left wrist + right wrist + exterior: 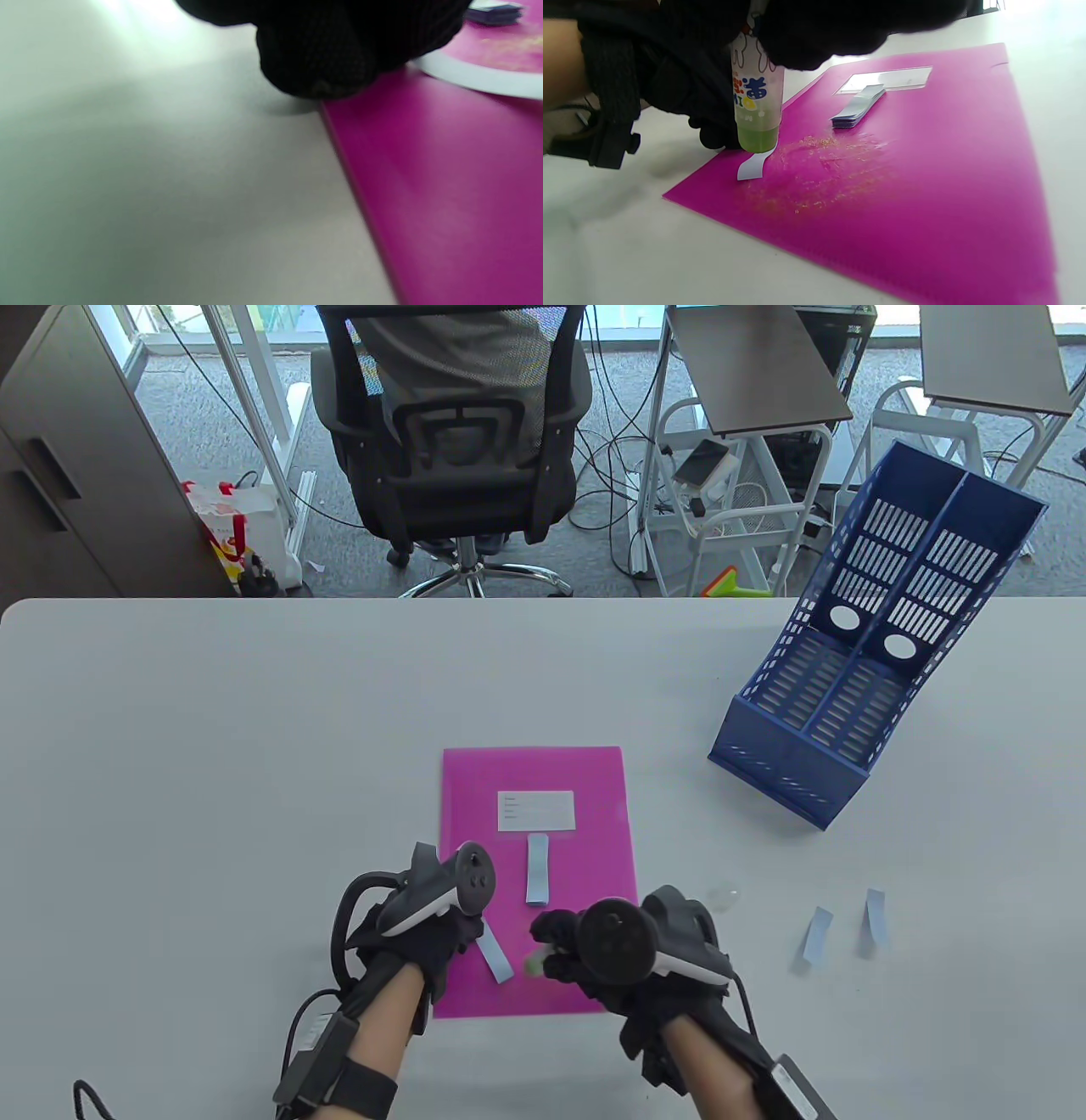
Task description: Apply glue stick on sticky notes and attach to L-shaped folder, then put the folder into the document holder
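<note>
A magenta L-shaped folder (585, 780) lies flat in front of me, with a white label (535, 811) and a small stack of blue sticky notes (537, 882) on it. One pale sticky note (495, 959) lies on the folder's near left part. My left hand (472, 931) presses its far end down with its fingertips (712, 137). My right hand (551, 952) grips the glue stick (757, 110) upright. The stick's green tip (757, 143) touches the note (751, 168). Glue smears (823, 169) show on the folder beside it.
A blue two-slot document holder (848, 687) stands tilted back at the right rear of the grey table (212, 729). Two loose blue sticky notes (817, 937) (876, 918) and a clear glue cap (723, 895) lie right of the folder.
</note>
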The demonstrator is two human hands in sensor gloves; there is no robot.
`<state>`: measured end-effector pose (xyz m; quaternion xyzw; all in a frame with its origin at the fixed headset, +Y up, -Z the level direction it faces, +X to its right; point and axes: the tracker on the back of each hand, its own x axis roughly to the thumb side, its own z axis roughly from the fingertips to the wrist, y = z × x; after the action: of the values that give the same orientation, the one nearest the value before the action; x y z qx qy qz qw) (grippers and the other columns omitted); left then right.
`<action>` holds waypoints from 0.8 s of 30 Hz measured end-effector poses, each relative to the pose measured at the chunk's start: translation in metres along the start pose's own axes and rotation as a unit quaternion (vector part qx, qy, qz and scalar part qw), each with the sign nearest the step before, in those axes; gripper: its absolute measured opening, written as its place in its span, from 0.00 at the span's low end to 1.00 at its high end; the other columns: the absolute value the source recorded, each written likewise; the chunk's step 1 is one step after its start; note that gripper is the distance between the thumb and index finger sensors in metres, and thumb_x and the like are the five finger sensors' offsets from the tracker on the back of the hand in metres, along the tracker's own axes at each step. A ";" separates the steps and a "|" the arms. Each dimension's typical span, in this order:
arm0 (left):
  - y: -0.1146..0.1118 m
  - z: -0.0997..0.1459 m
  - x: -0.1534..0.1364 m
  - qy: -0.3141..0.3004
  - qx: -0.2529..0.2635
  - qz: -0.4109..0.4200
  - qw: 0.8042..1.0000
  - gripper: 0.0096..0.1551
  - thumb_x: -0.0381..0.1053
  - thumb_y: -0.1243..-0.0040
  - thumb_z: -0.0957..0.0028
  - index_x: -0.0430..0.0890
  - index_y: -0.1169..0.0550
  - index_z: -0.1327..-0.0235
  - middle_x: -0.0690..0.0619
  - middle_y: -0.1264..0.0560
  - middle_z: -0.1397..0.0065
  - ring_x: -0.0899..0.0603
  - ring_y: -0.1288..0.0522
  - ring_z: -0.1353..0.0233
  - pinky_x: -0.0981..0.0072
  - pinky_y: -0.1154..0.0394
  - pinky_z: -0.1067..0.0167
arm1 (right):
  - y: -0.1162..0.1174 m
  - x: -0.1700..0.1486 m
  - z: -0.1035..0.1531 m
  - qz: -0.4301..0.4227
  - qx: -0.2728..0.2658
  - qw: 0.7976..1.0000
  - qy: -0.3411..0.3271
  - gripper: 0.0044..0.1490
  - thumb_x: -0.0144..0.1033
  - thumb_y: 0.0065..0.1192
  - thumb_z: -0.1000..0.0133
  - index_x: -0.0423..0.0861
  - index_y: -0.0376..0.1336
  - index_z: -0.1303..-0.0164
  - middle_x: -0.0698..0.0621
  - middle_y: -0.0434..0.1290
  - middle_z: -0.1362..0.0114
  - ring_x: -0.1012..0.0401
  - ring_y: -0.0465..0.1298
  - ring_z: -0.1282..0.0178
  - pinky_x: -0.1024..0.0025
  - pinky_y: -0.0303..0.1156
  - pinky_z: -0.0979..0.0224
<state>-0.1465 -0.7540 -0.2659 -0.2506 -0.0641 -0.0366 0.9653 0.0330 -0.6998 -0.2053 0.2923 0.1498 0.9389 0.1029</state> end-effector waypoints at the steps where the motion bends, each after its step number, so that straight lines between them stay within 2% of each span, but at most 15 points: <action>1: 0.000 0.000 0.000 -0.001 -0.001 0.002 1.000 0.17 0.58 0.39 0.48 0.59 0.20 0.48 0.56 0.18 0.52 0.56 0.17 0.60 0.71 0.20 0.60 | 0.001 0.004 -0.004 0.014 0.005 1.000 -0.003 0.32 0.47 0.55 0.38 0.51 0.59 0.23 0.47 0.76 0.47 0.61 0.75 0.60 0.69 0.76 0.55; 6: -0.001 0.001 -0.001 -0.013 -0.013 -0.012 1.000 0.18 0.58 0.41 0.46 0.60 0.22 0.45 0.57 0.19 0.48 0.57 0.18 0.56 0.71 0.21 0.57 | 0.011 0.029 -0.031 0.086 0.034 0.996 -0.017 0.32 0.48 0.55 0.38 0.49 0.60 0.24 0.48 0.77 0.50 0.61 0.75 0.62 0.69 0.75 0.56; 10: -0.001 0.000 -0.006 -0.023 -0.035 0.028 0.999 0.21 0.61 0.45 0.45 0.59 0.24 0.42 0.56 0.21 0.46 0.55 0.18 0.54 0.70 0.21 0.55 | 0.011 0.037 -0.040 0.112 0.043 0.992 -0.026 0.33 0.49 0.56 0.39 0.48 0.62 0.25 0.48 0.77 0.52 0.62 0.75 0.64 0.69 0.76 0.57; 15: -0.004 -0.004 -0.011 -0.021 -0.026 0.053 0.998 0.17 0.59 0.45 0.45 0.60 0.23 0.45 0.57 0.21 0.49 0.56 0.19 0.57 0.71 0.21 0.57 | 0.011 0.045 -0.047 0.143 0.049 0.988 -0.036 0.32 0.49 0.56 0.39 0.47 0.63 0.26 0.48 0.78 0.53 0.62 0.75 0.65 0.69 0.76 0.58; 24: -0.007 -0.007 -0.019 -0.024 -0.031 0.098 0.994 0.16 0.58 0.44 0.45 0.61 0.23 0.47 0.58 0.22 0.50 0.57 0.19 0.58 0.71 0.21 0.57 | 0.015 0.048 -0.063 0.182 -0.027 0.982 -0.041 0.31 0.49 0.54 0.40 0.48 0.63 0.29 0.49 0.77 0.55 0.64 0.75 0.67 0.71 0.76 0.60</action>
<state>-0.1653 -0.7631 -0.2713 -0.2861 -0.0610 0.0626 0.9542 -0.0434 -0.7140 -0.2245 0.3501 0.0638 0.9329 -0.0561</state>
